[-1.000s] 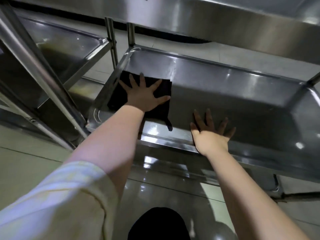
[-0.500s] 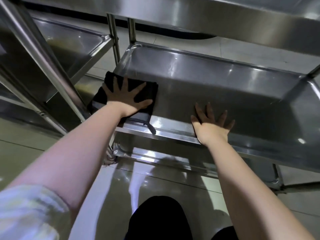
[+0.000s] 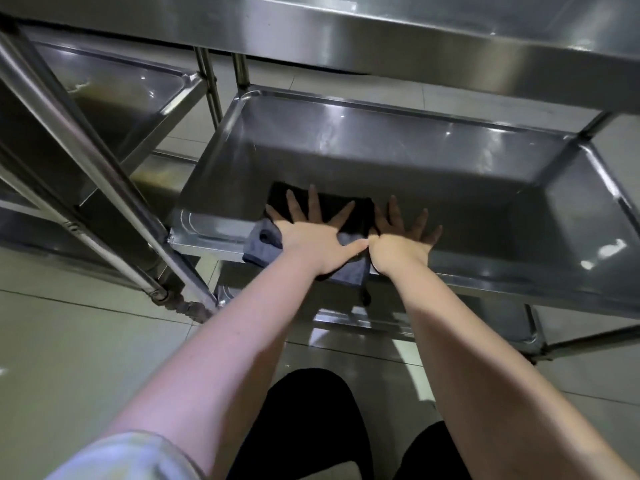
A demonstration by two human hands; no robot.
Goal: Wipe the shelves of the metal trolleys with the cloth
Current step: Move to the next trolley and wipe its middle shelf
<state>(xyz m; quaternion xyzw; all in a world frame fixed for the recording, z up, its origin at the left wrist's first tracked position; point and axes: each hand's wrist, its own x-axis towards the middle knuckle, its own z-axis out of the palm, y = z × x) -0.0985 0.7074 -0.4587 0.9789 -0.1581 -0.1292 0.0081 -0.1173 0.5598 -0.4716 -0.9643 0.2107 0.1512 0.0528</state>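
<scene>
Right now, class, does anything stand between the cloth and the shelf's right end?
Yes: the right hand lies flat on the shelf, just right of the cloth under the left hand. Beyond it, nothing visible.

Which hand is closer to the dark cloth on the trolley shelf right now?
Left. The left hand lies flat on the cloth, fingers spread, pressing it onto the shelf. The right hand rests flat on bare metal just beside the cloth's right edge.

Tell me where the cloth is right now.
In the head view, the cloth lies over the front rim of the shelf, left of centre, under the flat left hand, with the right hand close beside it.
</scene>
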